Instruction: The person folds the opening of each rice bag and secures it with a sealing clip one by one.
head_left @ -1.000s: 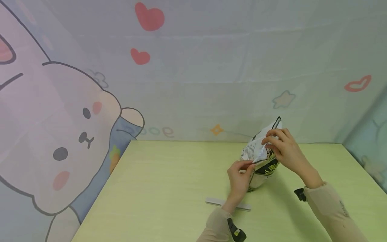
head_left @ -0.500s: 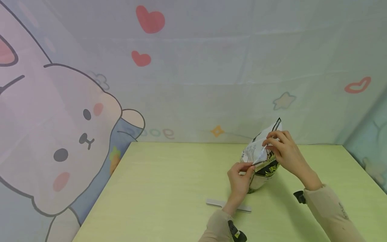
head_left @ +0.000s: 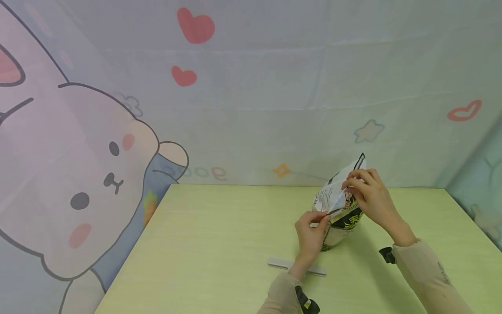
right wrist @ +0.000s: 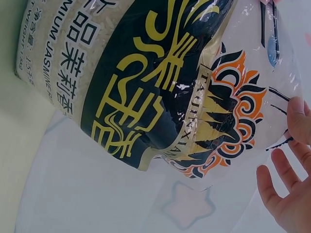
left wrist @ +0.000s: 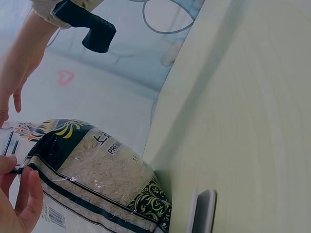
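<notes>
A plastic bag of jasmine rice (head_left: 347, 220) stands on the table, its white and clear upper part tilted and creased. At the near left of the bag's top edge, my left hand (head_left: 310, 233) pinches the plastic between thumb and fingers. My right hand (head_left: 372, 198) pinches the same edge farther right and higher up. Rice grains show through the bag (left wrist: 112, 165) in the left wrist view. The right wrist view has the printed front of the bag (right wrist: 129, 92), with my right hand (right wrist: 291, 179) at its clear top. Behind my left wrist lies a long, pale grey clip-like strip (head_left: 277, 262), partly hidden.
The pale yellow-green table (head_left: 208, 235) extends far to the left of the bag. A cloth backdrop (head_left: 259, 131) with a cartoon rabbit hangs along the table's rear edge, and another cloth side (head_left: 480, 183) borders the right.
Both hands keep their pinch on the bag in nearly the same place. The plastic between them shifts slightly, and the head view moves a little. The grey strip stays put.
</notes>
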Motion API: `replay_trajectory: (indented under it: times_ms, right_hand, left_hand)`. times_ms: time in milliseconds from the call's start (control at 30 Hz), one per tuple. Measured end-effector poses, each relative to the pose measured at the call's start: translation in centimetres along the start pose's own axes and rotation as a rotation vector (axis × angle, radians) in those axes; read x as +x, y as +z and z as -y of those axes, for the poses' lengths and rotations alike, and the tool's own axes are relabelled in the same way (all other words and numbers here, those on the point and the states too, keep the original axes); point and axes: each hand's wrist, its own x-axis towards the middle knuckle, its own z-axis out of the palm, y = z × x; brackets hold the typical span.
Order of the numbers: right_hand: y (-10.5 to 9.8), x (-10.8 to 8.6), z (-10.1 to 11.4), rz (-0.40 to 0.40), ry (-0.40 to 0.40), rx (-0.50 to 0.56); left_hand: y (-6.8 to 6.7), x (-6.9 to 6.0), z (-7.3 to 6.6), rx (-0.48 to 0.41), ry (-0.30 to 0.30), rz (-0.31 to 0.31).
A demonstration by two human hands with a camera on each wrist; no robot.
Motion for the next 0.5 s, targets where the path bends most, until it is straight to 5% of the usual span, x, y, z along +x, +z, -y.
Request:
replay_trajectory:
  times_ms: [267, 500]
  right_hand:
    - [-0.07, 0.06, -0.14, -0.03, -0.01, -0.009]
    - [-0.29, 0.3, -0.12, -0.03, 0.009, -0.04]
  left_hand:
    - [-0.15, -0.05, 0.13, -0.068, -0.082, 0.043]
    - [-0.34, 0.16, 0.13, -0.162, -0.258, 0.086]
